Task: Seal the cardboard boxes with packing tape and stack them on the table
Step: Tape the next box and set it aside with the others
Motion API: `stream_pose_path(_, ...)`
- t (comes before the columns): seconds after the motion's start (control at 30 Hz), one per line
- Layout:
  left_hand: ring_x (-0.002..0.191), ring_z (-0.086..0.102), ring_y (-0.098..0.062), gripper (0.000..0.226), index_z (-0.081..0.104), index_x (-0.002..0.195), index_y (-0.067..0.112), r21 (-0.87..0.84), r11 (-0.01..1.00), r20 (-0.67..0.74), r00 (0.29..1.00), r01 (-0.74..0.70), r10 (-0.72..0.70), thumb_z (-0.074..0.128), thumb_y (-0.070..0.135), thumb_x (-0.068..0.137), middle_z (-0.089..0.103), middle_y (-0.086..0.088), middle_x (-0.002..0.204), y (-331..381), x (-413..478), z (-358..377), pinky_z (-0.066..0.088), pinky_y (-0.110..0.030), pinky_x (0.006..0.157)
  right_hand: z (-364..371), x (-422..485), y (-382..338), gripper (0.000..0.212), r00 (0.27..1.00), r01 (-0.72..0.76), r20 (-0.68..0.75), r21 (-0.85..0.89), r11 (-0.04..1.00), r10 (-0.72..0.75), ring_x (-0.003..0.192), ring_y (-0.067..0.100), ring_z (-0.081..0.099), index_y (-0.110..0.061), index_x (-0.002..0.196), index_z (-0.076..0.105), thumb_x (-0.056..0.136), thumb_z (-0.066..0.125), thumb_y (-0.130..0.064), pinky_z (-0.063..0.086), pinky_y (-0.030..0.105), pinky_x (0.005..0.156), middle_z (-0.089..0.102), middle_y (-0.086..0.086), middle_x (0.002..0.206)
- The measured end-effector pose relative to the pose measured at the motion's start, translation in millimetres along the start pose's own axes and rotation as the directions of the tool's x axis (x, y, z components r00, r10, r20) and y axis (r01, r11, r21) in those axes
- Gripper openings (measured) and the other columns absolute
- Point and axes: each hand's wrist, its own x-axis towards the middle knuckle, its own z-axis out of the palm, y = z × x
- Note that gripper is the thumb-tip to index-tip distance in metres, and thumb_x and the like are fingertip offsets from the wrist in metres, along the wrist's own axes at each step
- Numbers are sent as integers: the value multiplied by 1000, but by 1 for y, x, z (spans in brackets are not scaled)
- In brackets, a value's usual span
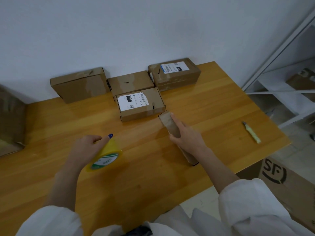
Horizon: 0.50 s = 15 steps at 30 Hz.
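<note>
One slim box [166,119]: runs near-far, right hand [187,137] fingers clamped round it
tape roll [109,156]: just left of that box, left hand [87,147] fingers gripping it

Three brown cardboard boxes [130,82] line the back edge of the yellow wooden bench [153,184]. Before the middle one lies a white-labelled cardboard box [140,104]; right of that a narrow brown cardboard box [167,120], front-left a yellow tape roll [105,157], far right a pale utility knife [252,132].

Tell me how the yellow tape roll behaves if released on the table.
The tape roll is round and the left hand holds it tilted, so it would probably topple flat or roll on the smooth table. One hand carries it, so likely fairly light.
</note>
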Motion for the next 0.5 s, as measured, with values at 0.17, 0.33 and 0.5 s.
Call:
stream_pose_path(0.17, 48, 41, -22, 49, 67, 70, 3, 0, 1000, 16, 1000, -1, 1, 49, 42, 95, 44, -12, 54, -2, 4, 1, 23, -29, 51, 3, 3, 3, 75, 999, 20, 39, -65, 998, -18, 100, 29, 60, -36, 151, -12, 97, 39, -45, 55, 39, 69, 26, 3, 156)
stream_pose_path(0.33, 47, 32, -19, 50, 67, 78, -2, 30, 1000, 15, 1000, -1, 1, 48, 42, 95, 35, -7, 53, -1, 4, 1, 18, -29, 51, 2, 6, 1, 66, 996, 45, 85, -115, 992, -36, 108, 33, 58, -38, 152, -5, 100, 35, -44, 51, 37, 72, 14, 9, 160)
stream_pose_path(0.5, 48, 31, -19, 52, 64, 79, -8, 11, 1000, 18, 1000, -16, 15, 49, 39, 95, 34, -9, 55, 3, 6, 6, 17, -29, 51, 1, 8, 4, 63, 996, 21, 88, -74, 997, -14, 110, 33, 56, -36, 153, 0, 100, 35, -42, 52, 41, 81, 21, 10, 157)
